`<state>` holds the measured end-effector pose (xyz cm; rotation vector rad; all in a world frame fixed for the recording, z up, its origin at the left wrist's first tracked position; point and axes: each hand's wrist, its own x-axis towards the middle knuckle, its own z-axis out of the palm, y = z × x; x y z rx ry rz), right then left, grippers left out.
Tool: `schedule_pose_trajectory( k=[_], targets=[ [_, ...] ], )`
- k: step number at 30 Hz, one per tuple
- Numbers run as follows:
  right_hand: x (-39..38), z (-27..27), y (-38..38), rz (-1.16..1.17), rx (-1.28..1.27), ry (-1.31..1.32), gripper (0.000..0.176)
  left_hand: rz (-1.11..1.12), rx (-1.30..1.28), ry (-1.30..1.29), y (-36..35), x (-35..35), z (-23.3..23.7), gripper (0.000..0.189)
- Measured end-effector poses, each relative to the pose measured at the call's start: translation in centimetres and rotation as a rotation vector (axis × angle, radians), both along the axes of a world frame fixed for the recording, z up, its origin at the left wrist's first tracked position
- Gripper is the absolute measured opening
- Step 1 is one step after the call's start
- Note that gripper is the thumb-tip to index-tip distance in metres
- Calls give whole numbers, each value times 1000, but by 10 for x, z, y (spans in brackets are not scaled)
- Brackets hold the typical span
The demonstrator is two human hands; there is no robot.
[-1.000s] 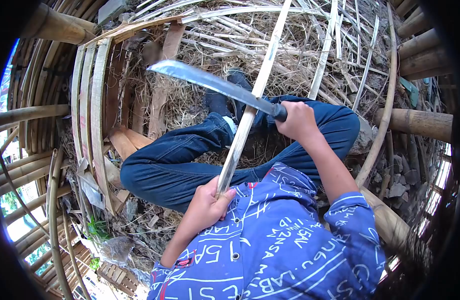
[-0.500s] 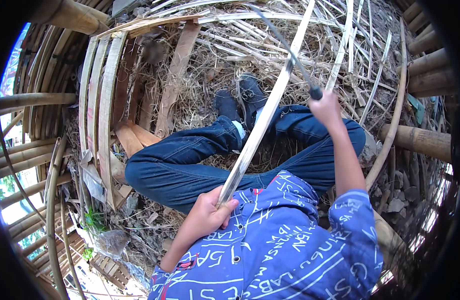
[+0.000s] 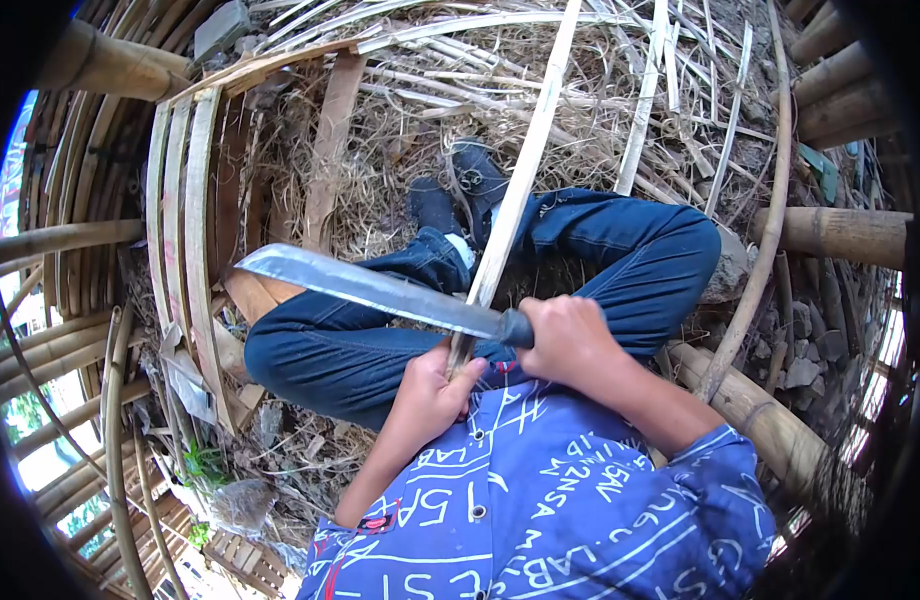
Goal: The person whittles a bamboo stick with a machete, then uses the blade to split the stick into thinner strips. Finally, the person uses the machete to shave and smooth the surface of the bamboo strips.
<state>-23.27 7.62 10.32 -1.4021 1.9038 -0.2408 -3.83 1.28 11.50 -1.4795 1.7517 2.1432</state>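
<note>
A long pale bamboo strip [image 3: 525,185] slants up and away from my lap, its near end gripped in my left hand [image 3: 435,398], fingers wrapped round it. My right hand [image 3: 572,340] is closed on the dark handle of a machete [image 3: 365,290]. The broad grey blade points left, lying across the strip just above my left hand, and overlaps it in this view. Beneath the blade are my bent knees in blue jeans [image 3: 325,355].
Thin shavings [image 3: 400,130] and split strips [image 3: 645,110] litter the ground ahead. At left stands a frame of wooden slats [image 3: 195,220]. Thick bamboo poles [image 3: 840,235] lie at right beside broken stones [image 3: 805,370]. Bamboo walling [image 3: 65,240] rises at far left.
My right hand has swung the machete from the strip's far part down and towards me, close to my left hand. The blade now points left. My left hand still grips the strip.
</note>
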Motion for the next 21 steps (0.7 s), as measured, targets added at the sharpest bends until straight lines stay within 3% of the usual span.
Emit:
schedule_pose_trajectory(
  k=[10, 21],
  targets=[
    [-54, -40, -27, -153, -88, 177, 14, -60, -94, -11, 2, 4, 4, 20],
    [-60, -62, -39, -66, -197, 274, 15, -22, 38, -32, -11, 8, 10, 17]
  ],
)
